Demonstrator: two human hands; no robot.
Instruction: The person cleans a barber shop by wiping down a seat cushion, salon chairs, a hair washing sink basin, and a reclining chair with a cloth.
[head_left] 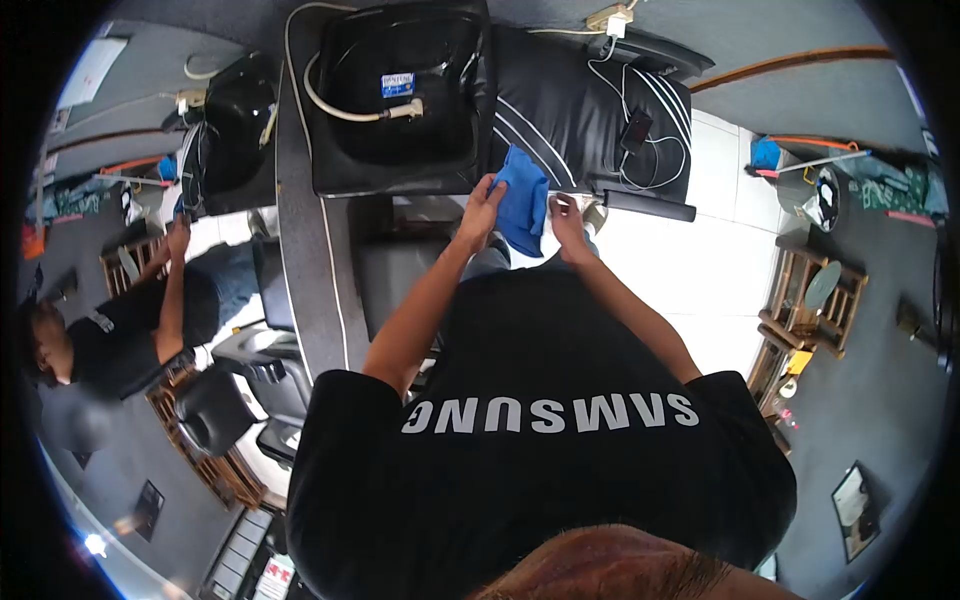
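My left hand (482,209) pinches the edge of a blue cloth (523,205), which hangs down in loose folds in front of my body. Just right of the cloth is my right hand (567,220), its fingers curled inward. Whatever lies between those fingers is too small to make out. Both hands are near the front edge of a black padded salon chair (535,95) with white stripes. To its left is a black wash basin (400,140), holding a cream hose with a spray head (405,109) and a small blue-and-white packet (397,85).
A phone (636,131) with white cables lies on the black padding, above a black armrest (650,206). A grey counter ledge (310,260) runs along the left, beside a mirror reflecting a person. Wooden furniture (810,300) stands at right on the white tiled floor (705,260).
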